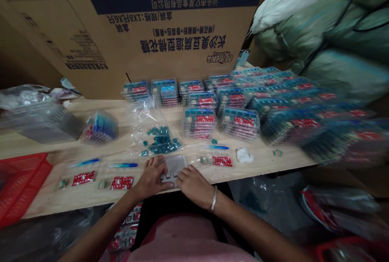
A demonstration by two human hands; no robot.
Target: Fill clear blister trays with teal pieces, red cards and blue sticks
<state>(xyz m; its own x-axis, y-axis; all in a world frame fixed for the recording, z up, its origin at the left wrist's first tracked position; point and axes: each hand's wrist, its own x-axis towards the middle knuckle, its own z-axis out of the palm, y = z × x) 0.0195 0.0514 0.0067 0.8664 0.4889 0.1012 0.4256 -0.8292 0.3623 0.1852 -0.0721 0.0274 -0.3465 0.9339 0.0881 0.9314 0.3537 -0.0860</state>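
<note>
A small clear plastic tray [176, 162] with moulded hollows lies at the table's front edge, between my hands. My left hand [152, 176] grips its left side, thumb along the near edge and fingers behind. Curled fingers of my right hand [196, 185] hold the tray's right side; the fingertips are partly hidden. Just right is a filled tray with a red patterned packet [222, 161], a blue stick [218, 147] and a small green-and-beige piece. To the left, two similar trays hold red packets [122, 182] and blue sticks. Behind my left hand, dark green pieces [162, 140] spill from a clear bag [142, 116].
Stacks of filled trays [240, 122] crowd the back and right. A large cardboard box [182, 51] walls off the rear. At left stand a red basket [27, 185], empty clear trays [51, 120] and blurred blue items [101, 126]. White crumpled tissue [244, 155] lies right.
</note>
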